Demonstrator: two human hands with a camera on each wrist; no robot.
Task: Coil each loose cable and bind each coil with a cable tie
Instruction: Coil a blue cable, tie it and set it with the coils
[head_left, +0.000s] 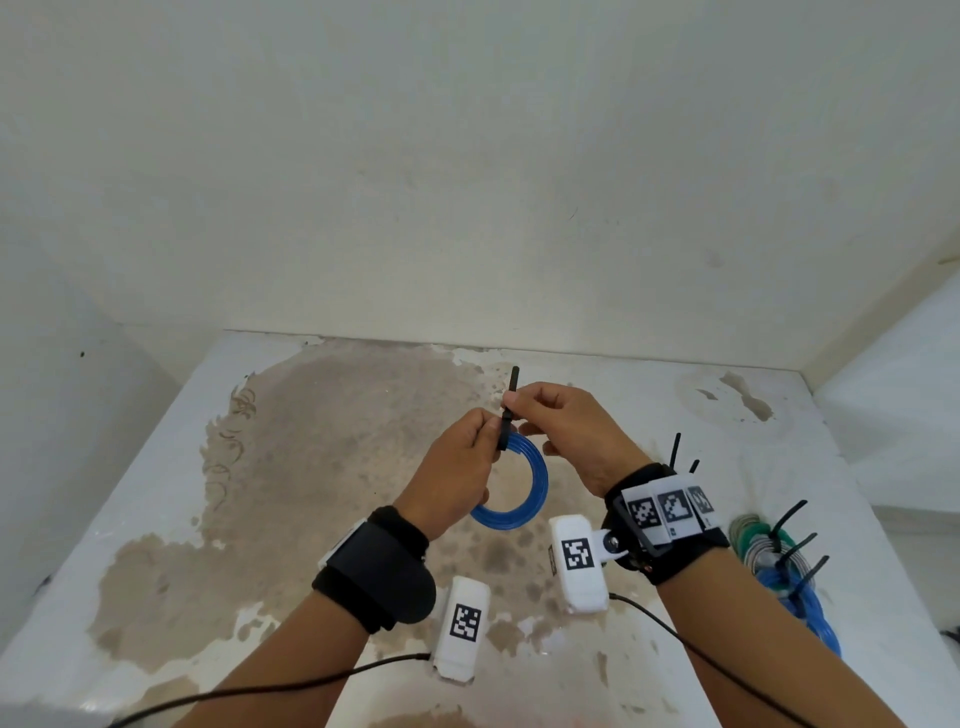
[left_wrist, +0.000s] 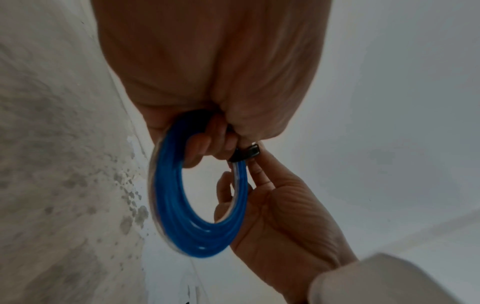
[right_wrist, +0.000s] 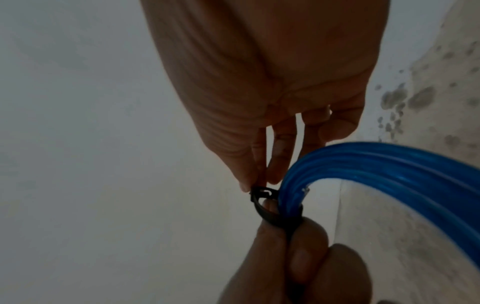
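Above the desk: both hands are raised together, clear of the surface.
Desk (head_left: 649, 395): white, with a wide brown worn patch running from the left side to the middle; it is set against pale walls.
Left hand (head_left: 457, 470): the fingers are curled round the upper left of the coil, and the looped part of the tie is pinched between thumb and finger, as seen from the right wrist.
Coil (head_left: 524, 491): a blue cable wound in several turns into a round ring; it is held upright in the air between the two hands and hangs below them. A cut end is seen beside the tie in the right wrist view.
Tie (head_left: 506, 415): black; it is looped round the coil's top, with its tail passed through the head and pointing up past the fingers. The loop is not drawn snug, since a gap is seen between it and the strands.
Right hand (head_left: 571, 431): the tie's tail is pinched just above the head by thumb and forefinger; the other fingers are loosely spread and hold nothing.
Bundle (head_left: 779, 566): at the desk's right edge, coils in green, grey and blue are heaped together, with black tie tails sticking up from them.
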